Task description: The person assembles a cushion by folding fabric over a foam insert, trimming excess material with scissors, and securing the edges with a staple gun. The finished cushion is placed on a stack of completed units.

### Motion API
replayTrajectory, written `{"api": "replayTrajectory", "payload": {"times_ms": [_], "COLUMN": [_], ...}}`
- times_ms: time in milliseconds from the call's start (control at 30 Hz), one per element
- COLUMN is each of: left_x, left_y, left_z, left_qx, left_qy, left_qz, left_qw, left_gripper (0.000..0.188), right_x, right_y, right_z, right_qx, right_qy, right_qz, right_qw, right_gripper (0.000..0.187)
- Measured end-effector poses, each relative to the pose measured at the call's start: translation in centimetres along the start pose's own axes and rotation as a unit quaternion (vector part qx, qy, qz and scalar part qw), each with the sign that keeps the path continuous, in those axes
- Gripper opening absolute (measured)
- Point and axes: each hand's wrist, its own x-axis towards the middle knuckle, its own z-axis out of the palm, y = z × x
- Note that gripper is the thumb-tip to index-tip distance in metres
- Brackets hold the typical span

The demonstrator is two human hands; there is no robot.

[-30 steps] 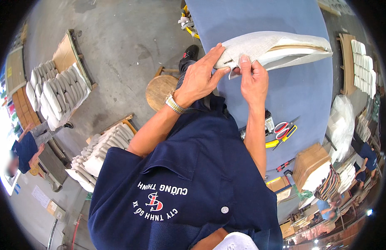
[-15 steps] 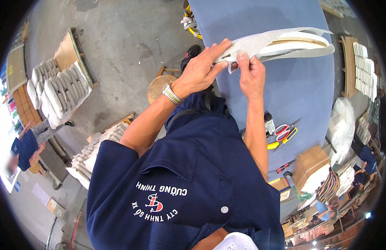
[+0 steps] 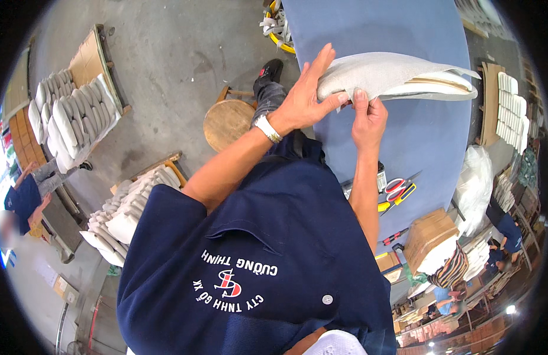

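Observation:
A long curved pad (image 3: 351,83) wrapped in pale grey fabric extends over the blue-topped table, a strip of its wood core showing toward its far right end. My left hand (image 3: 312,94) lies against the pad's left end with its fingers stretched out and its thumb on the fabric's near edge. Beside that thumb, my right hand (image 3: 368,121) pinches the fabric edge between thumb and curled fingers. Loose fabric (image 3: 445,65) stands away from the pad at the right end.
On the blue table (image 3: 357,23) lie red-handled scissors (image 3: 395,188) and a yellow cutter (image 3: 407,192). A cardboard box (image 3: 429,234) stands at its near right. Left are a round wooden stool (image 3: 228,125) and stacked pale pads (image 3: 79,112). Another person (image 3: 25,198) is far left.
The fabric now covers the pad's left part, where it hung more open before. Both hands have shifted slightly right and down in the picture, my left fingers pointing more upward.

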Motion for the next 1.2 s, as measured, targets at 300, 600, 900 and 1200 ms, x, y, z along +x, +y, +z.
{"api": "replayTrajectory", "payload": {"times_ms": [300, 600, 900, 1200], "left_x": [-0.6, 1.2, 1.0, 0.3], "left_y": [1.6, 3.5, 2.5, 1.2], "left_z": [1.7, 1.4, 1.6, 2.6], "left_qx": [0.071, 0.054, 0.031, 0.054], "left_qy": [0.082, 0.1, 0.122, 0.15], "left_qz": [-0.115, -0.183, -0.123, -0.048], "left_qw": [0.987, 0.977, 0.984, 0.986], "left_gripper": [0.114, 0.09, 0.077, 0.069], "right_x": [-0.1, 0.8, 0.3, -0.3], "right_y": [1.8, 1.3, 1.9, 1.9], "right_z": [0.6, 1.6, 1.3, 0.6], "right_qx": [0.027, 0.059, 0.109, 0.092], "right_qy": [0.04, 0.012, -0.011, -0.007], "right_qz": [-0.023, -0.034, -0.008, -0.003], "right_qw": [0.999, 0.998, 0.994, 0.996], "right_gripper": [0.021, 0.023, 0.026, 0.022]}}
